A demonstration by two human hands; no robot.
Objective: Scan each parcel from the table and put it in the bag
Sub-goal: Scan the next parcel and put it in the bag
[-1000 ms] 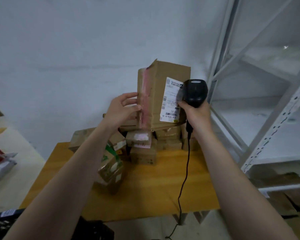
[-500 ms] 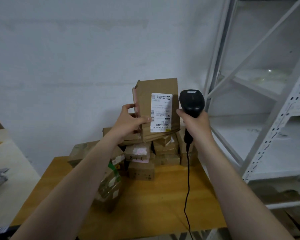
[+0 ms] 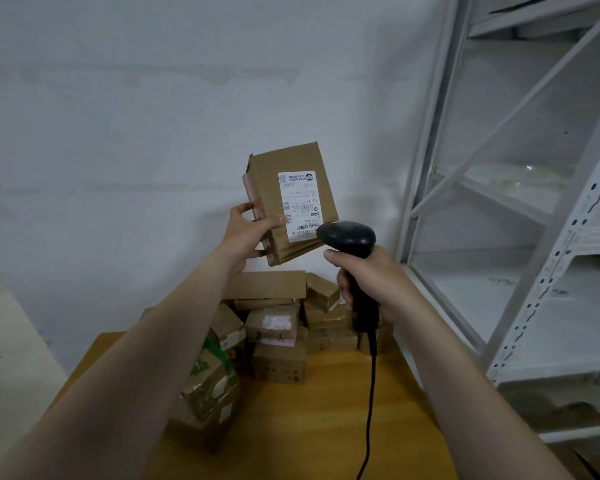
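Holding the flat brown cardboard parcel (image 3: pixel 265 188) up in the air above the table, we have it nearly upright and tilted a little, its white printed shipping label (image 3: pixel 298 206) facing us; our left hand (image 3: pixel 246 233) pinches it at the lower left edge, thumb laid on the front face just beside the label, the other fingers curled round the pink-taped side to the back; our right hand (image 3: pixel 371 278) is wrapped round the handle of the black handheld barcode scanner (image 3: pixel 347 237), whose head sits just beside the label's barcode at the parcel's lower right corner, though we cannot tell whether it touches; the scanner's black cord (image 3: pixel 369 393) hangs down over the yellow-brown wooden table (image 3: pixel 326 427), where a heap of small brown cardboard boxes (image 3: pixel 278 341) lies against the pale wall, with white metal shelving (image 3: pixel 534 237) to the right; no bag is in view. We judge the parcel light, since one pinch at an edge carries it, and stiff enough to hold flat; the cardboard looks matt, not slippery, its corners somewhat crushed; the taped side and the bare cardboard beside the label seem the best places to hold, with the thumb off the barcode.
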